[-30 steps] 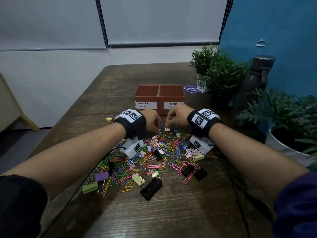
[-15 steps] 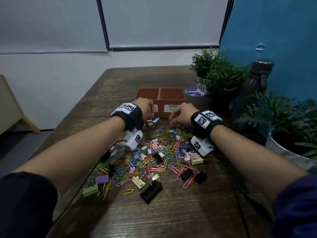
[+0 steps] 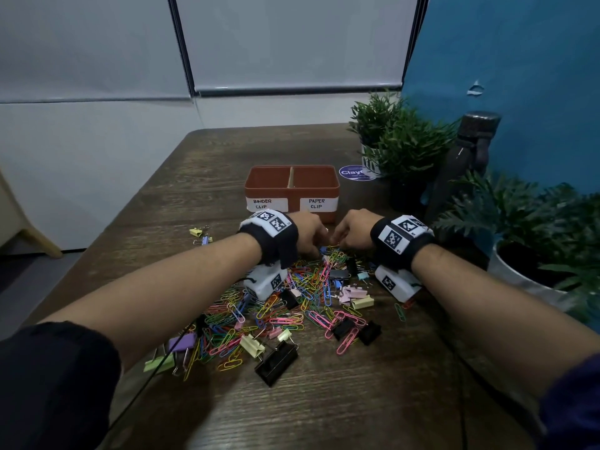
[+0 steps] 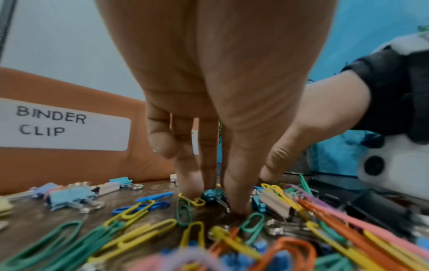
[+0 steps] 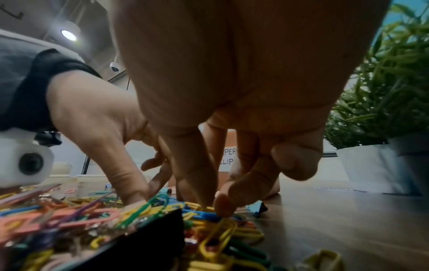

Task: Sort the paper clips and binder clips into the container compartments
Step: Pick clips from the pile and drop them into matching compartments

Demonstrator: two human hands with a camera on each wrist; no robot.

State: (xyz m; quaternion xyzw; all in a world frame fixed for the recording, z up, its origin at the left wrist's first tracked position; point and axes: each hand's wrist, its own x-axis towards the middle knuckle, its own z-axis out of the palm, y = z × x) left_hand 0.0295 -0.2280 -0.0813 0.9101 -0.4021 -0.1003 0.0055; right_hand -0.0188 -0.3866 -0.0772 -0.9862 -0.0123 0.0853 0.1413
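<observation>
A heap of coloured paper clips and binder clips (image 3: 292, 306) lies on the wooden table. Behind it stands the orange two-part container (image 3: 292, 193), its left part labelled BINDER CLIP (image 3: 266, 203) and its right part PAPER CLIP (image 3: 317, 203). Both hands reach into the heap's far edge, close together. My left hand (image 4: 214, 200) has thumb and fingers pinched on a small teal binder clip (image 4: 210, 195). My right hand (image 5: 210, 207) pinches thumb and forefinger at a blue paper clip (image 5: 199, 214) among yellow ones. What lies inside the compartments is hidden.
Potted plants (image 3: 399, 147) and a dark bottle (image 3: 467, 164) crowd the table's right side, with a white pot (image 3: 519, 280) nearer. A round blue sticker (image 3: 352, 173) lies by the container. Two small binder clips (image 3: 199, 233) sit apart at left. A large black binder clip (image 3: 276, 362) lies near me.
Half a second ago both hands were raised closer to the container. They have come back down onto the far edge of the heap.
</observation>
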